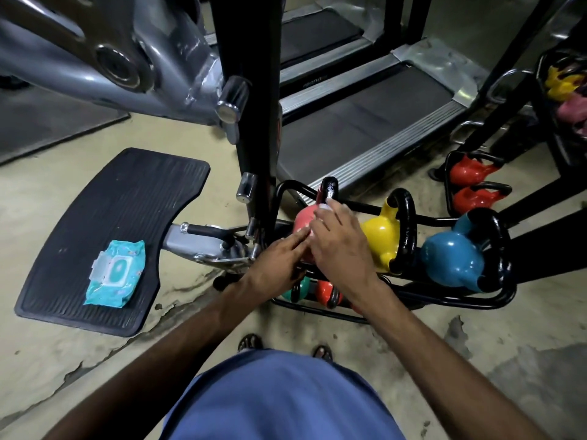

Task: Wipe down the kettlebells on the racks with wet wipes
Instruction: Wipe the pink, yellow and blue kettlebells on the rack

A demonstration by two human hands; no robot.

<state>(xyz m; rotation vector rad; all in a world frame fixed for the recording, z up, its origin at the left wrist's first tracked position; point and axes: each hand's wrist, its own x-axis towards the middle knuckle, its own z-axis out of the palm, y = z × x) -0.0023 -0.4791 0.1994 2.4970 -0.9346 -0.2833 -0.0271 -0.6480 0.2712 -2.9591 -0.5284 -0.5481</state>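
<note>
Pink kettlebell stands upright, handle up; left grip spread, right grip flat, pressing wipe.

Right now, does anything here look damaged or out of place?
Yes. The floor coating is cracked and peeling beside the black mat. The wipes pack lies on that mat with its lid flipped open, so the wipes may dry.

Floor: worn beige concrete, cracked and patchy.
Left of the right-hand grip: ribbed black rubber plate.
Just beyond the grip: black upright post, with a grey-silver machine frame to its left.
Beyond and right of the grip: two treadmill decks, side by side.
Light: dim.
</note>
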